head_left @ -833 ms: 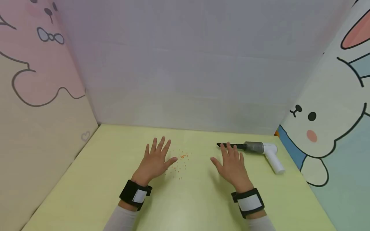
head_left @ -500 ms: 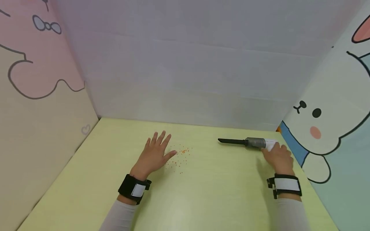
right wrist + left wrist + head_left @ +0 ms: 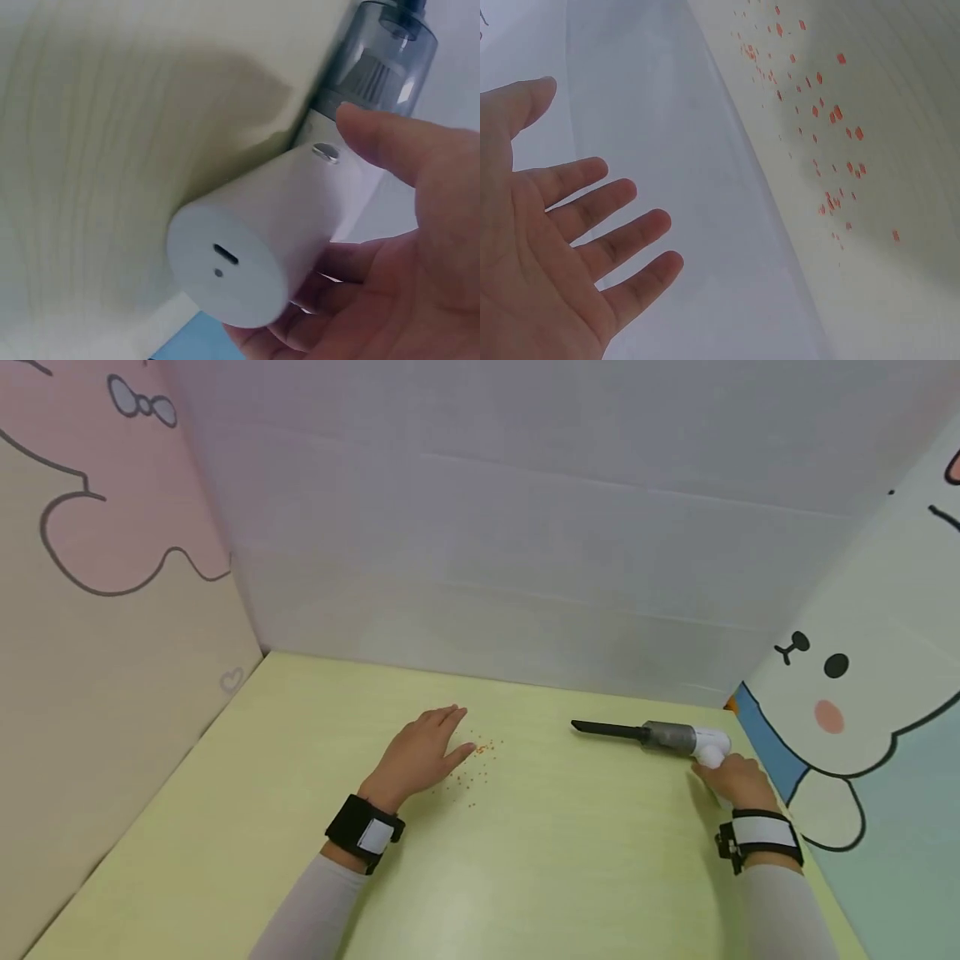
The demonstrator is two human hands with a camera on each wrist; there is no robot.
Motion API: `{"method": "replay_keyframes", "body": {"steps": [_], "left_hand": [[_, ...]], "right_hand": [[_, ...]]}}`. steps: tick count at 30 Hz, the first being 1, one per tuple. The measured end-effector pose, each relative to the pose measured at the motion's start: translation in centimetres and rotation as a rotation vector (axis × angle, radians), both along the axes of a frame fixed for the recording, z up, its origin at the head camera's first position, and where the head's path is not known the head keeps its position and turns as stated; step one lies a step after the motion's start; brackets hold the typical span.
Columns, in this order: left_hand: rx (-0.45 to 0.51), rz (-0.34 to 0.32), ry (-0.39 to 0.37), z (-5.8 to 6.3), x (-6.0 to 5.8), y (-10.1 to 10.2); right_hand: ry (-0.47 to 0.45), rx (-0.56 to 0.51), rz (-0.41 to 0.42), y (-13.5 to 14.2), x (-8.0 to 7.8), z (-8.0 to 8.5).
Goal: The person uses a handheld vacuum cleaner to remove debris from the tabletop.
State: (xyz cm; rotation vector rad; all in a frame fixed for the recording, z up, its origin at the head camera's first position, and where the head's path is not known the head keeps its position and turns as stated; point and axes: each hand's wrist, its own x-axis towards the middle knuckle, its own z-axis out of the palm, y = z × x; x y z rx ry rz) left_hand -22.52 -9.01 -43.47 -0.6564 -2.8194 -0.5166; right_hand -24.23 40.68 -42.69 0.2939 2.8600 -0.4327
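A handheld vacuum cleaner (image 3: 671, 737) lies at the right rear of the table, its thin black nozzle pointing left. My right hand (image 3: 738, 778) grips its white handle (image 3: 247, 232); in the right wrist view the fingers curl behind the handle and the thumb (image 3: 375, 135) lies near the clear dust cup (image 3: 382, 64). Small orange-red crumbs (image 3: 482, 750) are scattered around the middle of the table. Just left of them hovers my left hand (image 3: 416, 756), holding nothing. The left wrist view shows that hand's palm (image 3: 540, 262) with its fingers spread and slightly bent.
The pale yellow table (image 3: 525, 868) meets a grey-white back wall (image 3: 525, 568). Cartoon-printed panels stand along the left (image 3: 135, 635) and right (image 3: 832, 735) sides, the right one close to the vacuum and right hand.
My right hand has gone right from above the nozzle to the vacuum's handle and taken hold of it. The left hand has turned somewhat, its fingers closer together. The head view has shifted slightly.
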Motion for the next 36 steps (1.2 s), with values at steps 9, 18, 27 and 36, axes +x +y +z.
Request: {"method": "replay_keyframes", "body": {"steps": [9,18,27,36], "left_hand": [[-0.131,-0.077,0.01,0.8,-2.0,4.7],[-0.271,-0.169,-0.024,1.5,-4.1,12.3],[-0.424,-0.119,0.106,-0.5,-4.9,19.7],[-0.44,0.089,0.282,-1.8,-3.0,25.4]], "right_hand": [[0.014,-0.005,-0.016,0.3,-0.5,-0.9],[0.047,-0.024,-0.039,1.0,-1.2,-2.1],[0.116,-0.065,-0.092,0.7,0.0,-2.8],[0.313,-0.099,-0.11,-1.3,4.4,-0.3]]}}
